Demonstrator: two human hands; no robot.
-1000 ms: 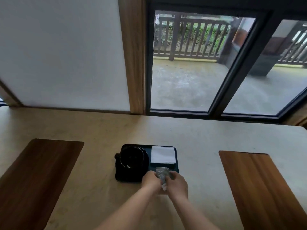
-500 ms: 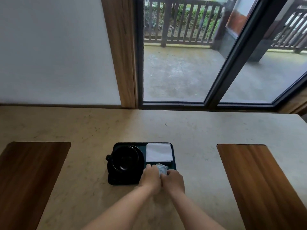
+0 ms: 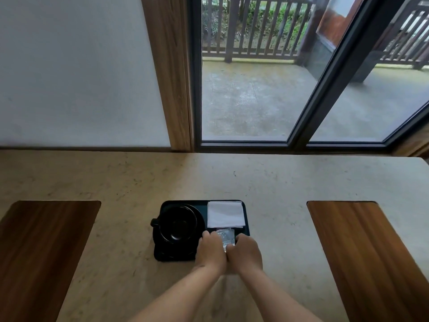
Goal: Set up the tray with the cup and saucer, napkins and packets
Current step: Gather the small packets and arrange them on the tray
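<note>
Tray (image 3: 246, 225) sits on the tabletop (image 3: 278, 187), near the person's edge, midway btwn two wood panels. On the tray's left half: black cup (image 3: 177, 225) on its saucer (image 3: 162, 251), handle pointing left off the tray edge. Tray's far right corner: white napkins (image 3: 225, 213), folded square, lying flat. Just on the near side of the napkins, at the tray's near right corner: packets (image 3: 224, 235), small silvery sachets, held by both hands. Left hand (image 3: 210, 252) and right hand (image 3: 246, 253) are close together, knuckles nearly touching, fingers pinching the packets from either side; can't tell how many packets or whether they already rest on the tray floor. Handling, my read: packets are v. light, thin, crinkly, prob. slick foil/plastic, so they'd slide or fan out if let go carelessly; best held by the side edges w/ fingertips, squared up as a stack, pressed lightly. Napkins soft, light, would shift if brushed, so keep fingers off them. Cup and saucer look ceramic: heavier, rigid, breakable, apt to rattle; take the cup by the handle or lift by the saucer rim.
</note>
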